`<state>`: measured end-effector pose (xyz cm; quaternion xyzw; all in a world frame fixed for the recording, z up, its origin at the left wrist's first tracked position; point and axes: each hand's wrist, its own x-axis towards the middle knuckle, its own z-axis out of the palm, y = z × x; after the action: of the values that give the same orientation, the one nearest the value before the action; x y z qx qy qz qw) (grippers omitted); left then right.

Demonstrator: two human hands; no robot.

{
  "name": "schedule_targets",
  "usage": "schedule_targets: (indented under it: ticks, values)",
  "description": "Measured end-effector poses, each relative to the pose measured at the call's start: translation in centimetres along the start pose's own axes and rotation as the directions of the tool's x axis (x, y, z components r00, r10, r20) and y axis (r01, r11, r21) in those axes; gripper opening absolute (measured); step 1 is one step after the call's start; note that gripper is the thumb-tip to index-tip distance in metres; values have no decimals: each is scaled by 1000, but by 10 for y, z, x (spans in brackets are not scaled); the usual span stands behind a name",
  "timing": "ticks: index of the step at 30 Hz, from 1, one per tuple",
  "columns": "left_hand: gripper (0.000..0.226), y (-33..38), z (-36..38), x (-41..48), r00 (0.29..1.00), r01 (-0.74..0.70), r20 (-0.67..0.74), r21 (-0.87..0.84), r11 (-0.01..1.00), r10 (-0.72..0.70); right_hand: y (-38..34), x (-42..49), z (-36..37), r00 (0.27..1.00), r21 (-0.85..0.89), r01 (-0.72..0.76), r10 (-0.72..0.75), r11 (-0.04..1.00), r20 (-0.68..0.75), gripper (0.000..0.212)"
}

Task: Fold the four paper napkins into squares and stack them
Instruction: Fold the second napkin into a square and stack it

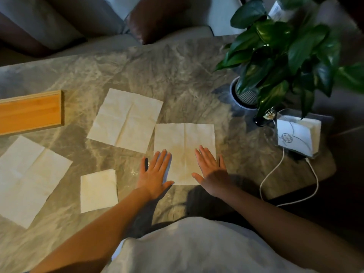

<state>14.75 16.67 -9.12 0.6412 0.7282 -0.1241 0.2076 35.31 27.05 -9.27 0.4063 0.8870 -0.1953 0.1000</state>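
Item: person's torso in a pale shirt (197, 249), nearest the camera, both bare forearms reaching forward over the marbled desk (167, 75).

Item: left hand (155, 172), flat, palm down, fingers spread and straight, gripping nothing; its fingertips lie on the left edge of the centre napkin, the heel of the palm on bare desk.

Item: right hand (210, 170), likewise flat and spread, palm down, pressing the right part of the same sheet, thumb pointing inward.

Item: centre napkin (184, 140), unfolded, lying flat between and under both hands, a crease running down its middle.

Item: folded napkin (98, 191), small square, on the desk left of the left hand.

Item: left napkin (25, 180), unfolded, near the left border.

Item: far napkin (126, 120), unfolded, tilted, just beyond the centre sheet and nearly touching its corner.

Item: wooden tray (29, 113), far left.

Item: napkin holder (297, 134) with white cable (269, 174), right.

Item: potted plant (279, 50), far right.
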Motion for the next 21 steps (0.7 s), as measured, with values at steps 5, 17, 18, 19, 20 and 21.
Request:
schedule_targets:
  ticks: [5, 17, 18, 19, 20, 21]
  values:
    - [88, -5, 2, 8, 996, -40, 79, 15, 999, 38, 16, -5, -2, 996, 31, 73, -75, 997, 53, 92]
    - [116, -8, 5, 6, 999, -39, -5, -109, 993, 38, 27, 4, -9, 979, 147, 147, -122, 978, -165, 9]
    - [119, -9, 6, 5, 999, -49, -9, -107, 993, 48, 26, 7, -13, 986, 179, 109, -85, 978, -141, 5]
    - [120, -11, 7, 4, 998, -67, -12, -103, 992, 66, 25, 9, -17, 991, 216, 77, -51, 973, -123, 4]
    - [120, -12, 8, 2, 996, -91, -17, -98, 991, 90, 24, 10, -19, 992, 257, 60, -28, 964, -124, 3]
    - [117, -14, 8, 0, 993, -115, -28, -96, 989, 112, 25, 10, -21, 990, 296, 58, -18, 953, -139, 2]
